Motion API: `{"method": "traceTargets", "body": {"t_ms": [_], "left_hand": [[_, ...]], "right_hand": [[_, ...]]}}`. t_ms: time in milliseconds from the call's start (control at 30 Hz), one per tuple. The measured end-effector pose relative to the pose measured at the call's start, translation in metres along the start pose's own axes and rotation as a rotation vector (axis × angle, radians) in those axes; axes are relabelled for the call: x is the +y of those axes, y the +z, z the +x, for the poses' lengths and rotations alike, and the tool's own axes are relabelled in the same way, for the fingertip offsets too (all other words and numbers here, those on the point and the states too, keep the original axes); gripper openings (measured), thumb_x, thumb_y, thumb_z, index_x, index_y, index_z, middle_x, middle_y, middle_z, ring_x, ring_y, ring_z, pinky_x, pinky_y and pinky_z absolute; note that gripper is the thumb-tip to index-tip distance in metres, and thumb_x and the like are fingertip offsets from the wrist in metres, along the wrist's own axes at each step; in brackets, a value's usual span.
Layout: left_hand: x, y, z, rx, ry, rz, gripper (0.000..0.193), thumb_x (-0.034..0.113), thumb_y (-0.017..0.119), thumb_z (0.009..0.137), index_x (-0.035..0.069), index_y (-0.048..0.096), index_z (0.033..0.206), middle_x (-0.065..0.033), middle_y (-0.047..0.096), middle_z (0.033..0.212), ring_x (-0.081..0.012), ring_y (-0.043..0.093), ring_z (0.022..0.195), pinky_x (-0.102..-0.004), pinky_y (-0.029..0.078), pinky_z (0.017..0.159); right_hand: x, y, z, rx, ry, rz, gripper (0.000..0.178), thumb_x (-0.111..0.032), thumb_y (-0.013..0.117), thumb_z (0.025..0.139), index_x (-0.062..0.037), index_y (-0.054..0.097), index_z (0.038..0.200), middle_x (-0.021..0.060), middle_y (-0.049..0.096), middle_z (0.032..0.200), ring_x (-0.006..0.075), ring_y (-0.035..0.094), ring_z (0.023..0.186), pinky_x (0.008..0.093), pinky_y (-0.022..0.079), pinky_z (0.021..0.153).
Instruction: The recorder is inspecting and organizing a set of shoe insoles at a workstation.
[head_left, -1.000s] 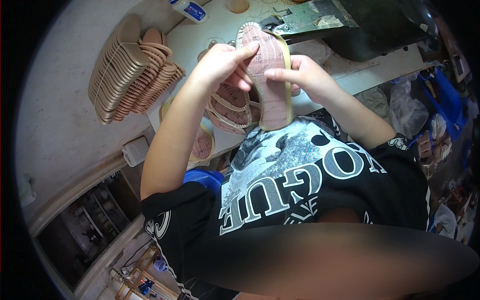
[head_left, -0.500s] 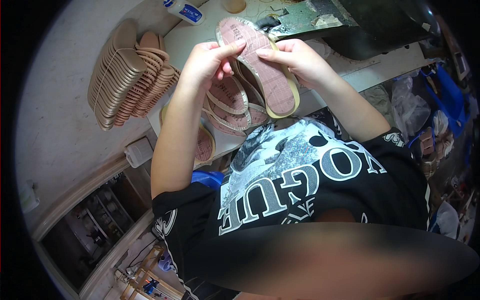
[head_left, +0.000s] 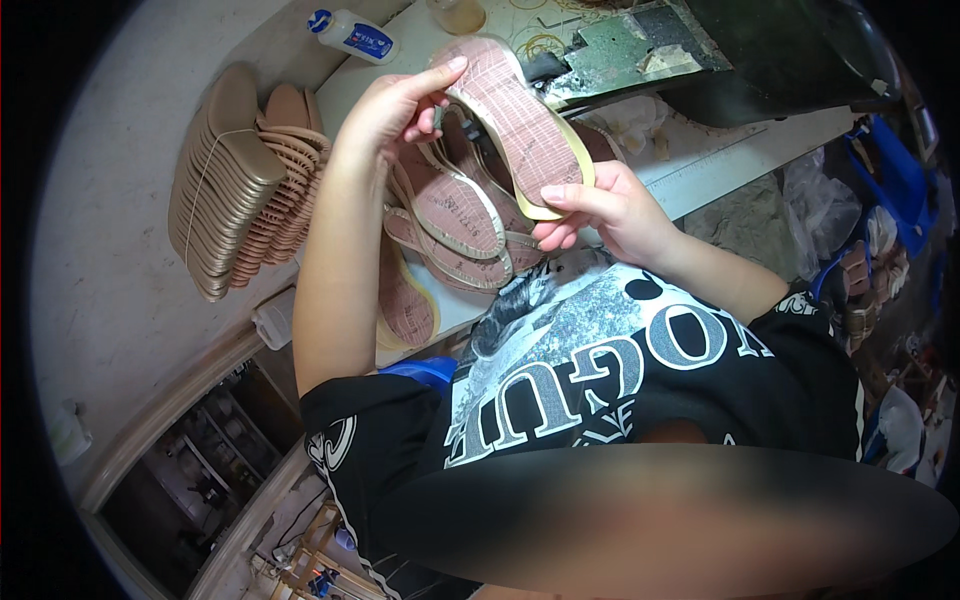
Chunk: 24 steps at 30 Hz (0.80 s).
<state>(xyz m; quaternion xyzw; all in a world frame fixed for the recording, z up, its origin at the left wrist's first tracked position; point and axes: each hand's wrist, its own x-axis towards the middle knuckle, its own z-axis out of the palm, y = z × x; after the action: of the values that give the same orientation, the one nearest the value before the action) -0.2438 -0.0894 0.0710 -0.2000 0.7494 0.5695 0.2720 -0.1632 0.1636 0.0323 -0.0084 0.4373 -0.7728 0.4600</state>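
Observation:
A pinkish-brown shoe insole [head_left: 525, 130] with a pale yellow edge is held up over the table, tilted, its patterned face toward me. My left hand [head_left: 395, 112] pinches its far end, thumb on top and fingers curled beneath. At the near end, my right hand [head_left: 622, 208] grips the insole's edge between thumb and fingers. Below lie several more insoles [head_left: 460, 215] with pale rims, overlapping in a loose pile. Another yellow-edged insole [head_left: 408, 300] rests nearer me, partly covered by my left forearm.
Bundled soles [head_left: 215, 185], tied with a band, stand by the wall at left. A white bottle with a blue cap [head_left: 350, 36] and a cup [head_left: 457, 14] are at the back. A worn green board [head_left: 640, 55] adjoins a black curved surface [head_left: 790, 70]. Clear plastic bags [head_left: 815, 220] hang at right.
My right hand has slid from the insole's middle down to its near end. My left hand has shifted slightly left and up, still gripping the far end.

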Motion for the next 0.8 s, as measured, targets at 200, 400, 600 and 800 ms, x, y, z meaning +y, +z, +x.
{"method": "traceTargets", "body": {"t_ms": [200,400,600,800], "left_hand": [[0.004,-0.020,0.036,0.203,0.326,0.357,0.063,0.051,0.075,0.071,-0.004,0.063,0.098,-0.0170,0.062,0.096,-0.0213,0.060,0.083,-0.0266,0.049,0.072],[0.050,-0.003,0.040,-0.429,0.929,0.935,0.053,0.045,0.079,0.066,0.010,0.064,0.104,-0.0144,0.056,0.111,-0.0274,0.054,0.105,-0.0351,0.043,0.091],[0.064,-0.004,0.029,-0.539,0.325,0.943,0.037,0.030,0.076,0.076,0.003,0.053,0.086,-0.0018,0.051,0.083,-0.0104,0.050,0.081,-0.0250,0.044,0.068],[0.038,-0.002,0.006,-0.467,0.308,0.658,0.031,0.029,0.070,0.084,0.005,0.051,0.085,0.0026,0.047,0.070,-0.0054,0.043,0.067,-0.0212,0.036,0.056]], "right_hand": [[-0.012,0.014,0.017,0.086,-0.059,0.115,0.028,-0.026,0.061,0.089,0.0015,0.065,0.091,0.0116,0.069,0.078,0.0146,0.068,0.065,0.0200,0.051,0.058],[-0.020,0.009,0.030,0.124,-0.100,0.093,0.029,-0.027,0.060,0.090,0.0014,0.065,0.092,0.0119,0.069,0.080,0.0146,0.068,0.067,0.0199,0.052,0.059],[-0.029,0.015,0.028,0.136,-0.122,-0.001,0.038,-0.033,0.057,0.093,0.0037,0.064,0.099,0.0125,0.069,0.088,0.0157,0.069,0.075,0.0204,0.053,0.064],[-0.032,0.014,0.027,0.151,-0.115,0.047,0.040,-0.034,0.056,0.093,0.0050,0.063,0.101,0.0130,0.068,0.088,0.0176,0.069,0.078,0.0220,0.054,0.065]]}}
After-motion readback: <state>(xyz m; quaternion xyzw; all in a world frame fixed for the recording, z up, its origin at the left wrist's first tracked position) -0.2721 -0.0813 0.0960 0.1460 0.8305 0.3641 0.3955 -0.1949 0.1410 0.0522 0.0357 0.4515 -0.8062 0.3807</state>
